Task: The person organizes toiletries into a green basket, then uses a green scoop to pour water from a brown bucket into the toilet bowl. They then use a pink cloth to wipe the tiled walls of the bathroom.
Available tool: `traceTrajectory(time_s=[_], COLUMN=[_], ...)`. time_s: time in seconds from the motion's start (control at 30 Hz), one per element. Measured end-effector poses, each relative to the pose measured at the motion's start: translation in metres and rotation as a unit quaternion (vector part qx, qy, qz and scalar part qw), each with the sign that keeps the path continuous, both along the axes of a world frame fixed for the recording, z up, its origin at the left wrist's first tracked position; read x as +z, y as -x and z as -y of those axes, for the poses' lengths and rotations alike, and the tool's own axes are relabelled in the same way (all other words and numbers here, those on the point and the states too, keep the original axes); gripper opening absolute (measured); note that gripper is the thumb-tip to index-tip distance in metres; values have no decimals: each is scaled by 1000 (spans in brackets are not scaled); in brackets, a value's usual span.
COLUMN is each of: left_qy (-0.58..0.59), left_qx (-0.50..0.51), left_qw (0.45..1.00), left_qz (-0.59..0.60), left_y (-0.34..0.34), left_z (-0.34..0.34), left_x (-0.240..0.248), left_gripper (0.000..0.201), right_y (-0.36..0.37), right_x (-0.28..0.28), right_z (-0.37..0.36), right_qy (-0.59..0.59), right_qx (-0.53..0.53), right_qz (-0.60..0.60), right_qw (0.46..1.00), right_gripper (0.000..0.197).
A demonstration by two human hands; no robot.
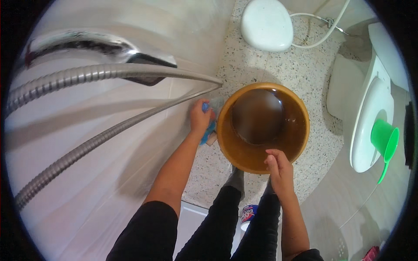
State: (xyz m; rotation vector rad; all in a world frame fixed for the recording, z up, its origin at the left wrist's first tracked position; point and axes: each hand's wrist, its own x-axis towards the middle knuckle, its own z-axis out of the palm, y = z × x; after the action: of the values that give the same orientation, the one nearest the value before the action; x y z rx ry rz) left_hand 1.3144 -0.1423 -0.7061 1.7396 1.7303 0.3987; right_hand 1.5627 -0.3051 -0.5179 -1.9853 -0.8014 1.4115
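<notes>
A round brown bucket (226, 152) stands on the speckled floor, with dark water (257, 116) in its bottom. On its left, next to the wall, my left hand (201, 117) is closed around a blue and clear plastic thing (209, 132) that looks like a bottle. Much of it is behind my fingers. My right hand (281, 169) hangs over the bucket's near rim, thumb against curled fingers. Whether anything small is inside that grip is hidden.
A shower hose (109, 71) and chrome fitting (82, 45) cross the left side. At right is a white toilet (368, 126) with a green dipper (385, 137) on its lid. A white rounded object (267, 25) lies far off. A blue and white tub (248, 215) sits between my legs.
</notes>
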Motion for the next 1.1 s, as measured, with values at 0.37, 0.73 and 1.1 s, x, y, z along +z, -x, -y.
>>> traceTrajectory(time_s=[0.37, 0.73, 1.1], left_qy=[38, -4, 49], left_qx=[-83, -55, 74], left_qw=[989, 998, 996], left_qz=[-116, -9, -8], left_y=[17, 38, 17], left_z=[1, 36, 147], left_x=[-93, -13, 129], left_gripper=[30, 29, 29], right_y=[-24, -81, -290], right_x=[-36, 57, 162], right_z=[46, -1, -221], right_qy=[51, -58, -342], right_qx=[-85, -151, -253], right_qz=[1, 27, 52], right_qw=[995, 987, 903], right_gripper=[25, 23, 49])
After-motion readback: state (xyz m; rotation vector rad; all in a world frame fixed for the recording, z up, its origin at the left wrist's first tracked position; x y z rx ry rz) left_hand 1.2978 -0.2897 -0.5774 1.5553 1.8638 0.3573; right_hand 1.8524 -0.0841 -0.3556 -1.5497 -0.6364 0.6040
